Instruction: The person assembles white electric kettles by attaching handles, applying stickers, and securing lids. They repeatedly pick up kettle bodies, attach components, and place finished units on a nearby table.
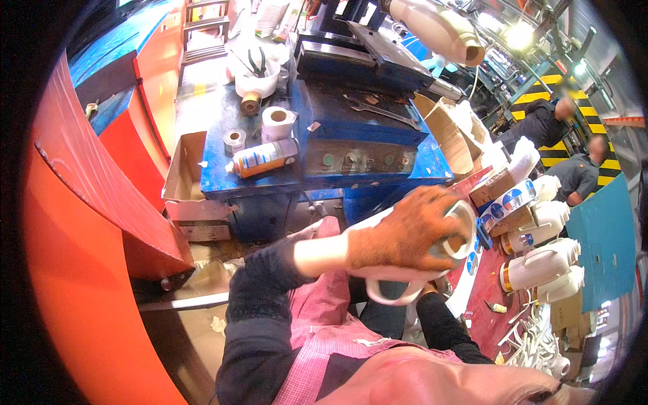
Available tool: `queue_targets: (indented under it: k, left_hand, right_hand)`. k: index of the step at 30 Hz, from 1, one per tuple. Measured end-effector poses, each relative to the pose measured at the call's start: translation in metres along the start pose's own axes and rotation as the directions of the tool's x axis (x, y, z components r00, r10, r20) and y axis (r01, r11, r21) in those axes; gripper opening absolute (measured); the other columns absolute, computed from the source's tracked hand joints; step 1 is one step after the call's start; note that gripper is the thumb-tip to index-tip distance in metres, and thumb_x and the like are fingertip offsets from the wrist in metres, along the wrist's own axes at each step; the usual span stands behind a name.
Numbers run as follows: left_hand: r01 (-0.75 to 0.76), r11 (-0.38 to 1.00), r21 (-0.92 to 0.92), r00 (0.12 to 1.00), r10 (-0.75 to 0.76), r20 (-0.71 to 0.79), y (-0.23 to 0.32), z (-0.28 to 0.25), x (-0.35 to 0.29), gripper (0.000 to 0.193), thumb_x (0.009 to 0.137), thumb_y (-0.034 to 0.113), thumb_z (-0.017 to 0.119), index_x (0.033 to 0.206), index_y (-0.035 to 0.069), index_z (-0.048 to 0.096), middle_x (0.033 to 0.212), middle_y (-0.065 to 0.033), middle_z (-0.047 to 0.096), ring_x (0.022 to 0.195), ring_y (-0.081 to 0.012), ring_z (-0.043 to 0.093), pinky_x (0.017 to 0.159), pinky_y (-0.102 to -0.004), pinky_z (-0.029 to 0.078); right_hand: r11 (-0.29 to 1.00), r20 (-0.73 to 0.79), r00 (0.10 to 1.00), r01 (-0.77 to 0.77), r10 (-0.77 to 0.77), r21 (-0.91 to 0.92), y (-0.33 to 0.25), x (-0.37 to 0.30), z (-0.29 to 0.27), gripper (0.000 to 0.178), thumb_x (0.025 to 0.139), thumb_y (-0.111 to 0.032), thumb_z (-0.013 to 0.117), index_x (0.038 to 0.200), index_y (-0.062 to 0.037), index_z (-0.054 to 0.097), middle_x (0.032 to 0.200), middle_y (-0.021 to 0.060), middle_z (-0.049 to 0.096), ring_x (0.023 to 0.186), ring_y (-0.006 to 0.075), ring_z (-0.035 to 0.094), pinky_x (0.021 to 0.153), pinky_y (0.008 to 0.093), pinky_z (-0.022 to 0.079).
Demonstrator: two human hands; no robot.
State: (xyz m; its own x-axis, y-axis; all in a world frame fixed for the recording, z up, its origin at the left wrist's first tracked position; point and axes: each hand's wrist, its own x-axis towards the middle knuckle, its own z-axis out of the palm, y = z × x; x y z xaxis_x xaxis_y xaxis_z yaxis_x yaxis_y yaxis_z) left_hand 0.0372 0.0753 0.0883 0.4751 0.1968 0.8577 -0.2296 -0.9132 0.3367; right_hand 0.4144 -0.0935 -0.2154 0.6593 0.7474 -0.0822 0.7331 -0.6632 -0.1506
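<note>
Across the middle of the view lies a white plastic jug [403, 274] with a loop handle, its round open end toward the right. My left hand [412, 233], in an orange-brown stained glove, is closed over the jug near that end, fingers curled at the rim. My right hand [428, 288] is mostly hidden beneath the jug; only a small bit shows beyond the dark sleeve, and its fingers cannot be made out. Just right of the jug, a red table [487, 314] carries several similar white jugs [540, 265] and a strip of blue-and-white round labels [507, 204].
Ahead stands a blue machine bench [263, 185] with a wrench [383, 111], an orange-and-white spray can [263, 158], rolls [278, 123] and pliers [256, 62]. Orange panels [81, 270] flank the left. White plastic scraps [536, 344] pile up lower right. Two people [582, 177] are at the back right.
</note>
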Motion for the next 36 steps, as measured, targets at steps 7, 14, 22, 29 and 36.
queue_targets:
  k: [7,14,22,29,36]
  left_hand:
    - [0.136,0.979,0.153,0.986,-0.149,0.075,0.014,-0.016,-0.038,0.072,0.064,0.039,0.073,0.127,0.017,0.046,0.118,-0.0186,0.05,0.11,-0.0354,0.047,0.094,-0.0457,0.035]
    - [0.155,0.984,0.086,0.988,-0.156,0.011,0.016,-0.01,-0.035,0.084,0.057,0.03,0.078,0.13,0.008,0.042,0.112,-0.0194,0.054,0.102,-0.0365,0.053,0.088,-0.0419,0.043]
    - [-0.046,0.969,0.241,0.944,-0.036,0.327,0.028,0.007,-0.012,0.056,0.062,0.033,0.074,0.114,0.022,0.058,0.113,-0.0148,0.054,0.098,-0.0331,0.055,0.082,-0.0403,0.046]
    - [0.006,0.969,0.248,0.926,-0.099,0.365,0.038,0.025,-0.008,0.065,0.059,0.029,0.078,0.116,0.012,0.051,0.111,-0.0157,0.056,0.1,-0.0321,0.056,0.085,-0.0387,0.046]
    - [-0.204,0.912,0.355,0.844,-0.019,0.536,0.049,0.037,0.004,0.061,0.058,0.026,0.078,0.114,0.015,0.054,0.113,-0.0155,0.052,0.103,-0.0317,0.055,0.086,-0.0381,0.046]
  right_hand:
    - [0.995,0.044,0.999,-0.007,0.002,0.098,0.008,-0.015,-0.011,0.043,0.077,-0.021,0.065,0.113,-0.0017,0.052,0.096,0.018,0.063,0.081,0.0293,0.061,0.071,0.0373,0.048]
    - [0.624,-0.057,0.99,0.127,-0.132,0.771,-0.086,-0.072,-0.117,0.041,0.078,-0.026,0.068,0.106,0.0002,0.058,0.092,0.0104,0.063,0.082,0.0158,0.059,0.07,0.0301,0.048]
    - [0.18,-0.314,0.051,0.899,-0.948,-0.4,-0.167,-0.114,-0.296,0.04,0.066,-0.024,0.071,0.099,-0.006,0.059,0.115,0.0152,0.052,0.103,0.0339,0.053,0.086,0.0416,0.046]
    - [0.16,-0.347,0.075,0.961,-0.935,-0.224,-0.159,-0.119,-0.299,0.033,0.066,-0.022,0.073,0.091,-0.0054,0.059,0.117,0.0084,0.053,0.105,0.0319,0.051,0.086,0.0411,0.046]
    - [0.18,-0.419,0.143,0.982,-0.897,-0.051,-0.151,-0.114,-0.294,0.04,0.066,-0.016,0.073,0.101,-0.0048,0.057,0.113,0.0111,0.052,0.104,0.0312,0.052,0.087,0.0388,0.046]
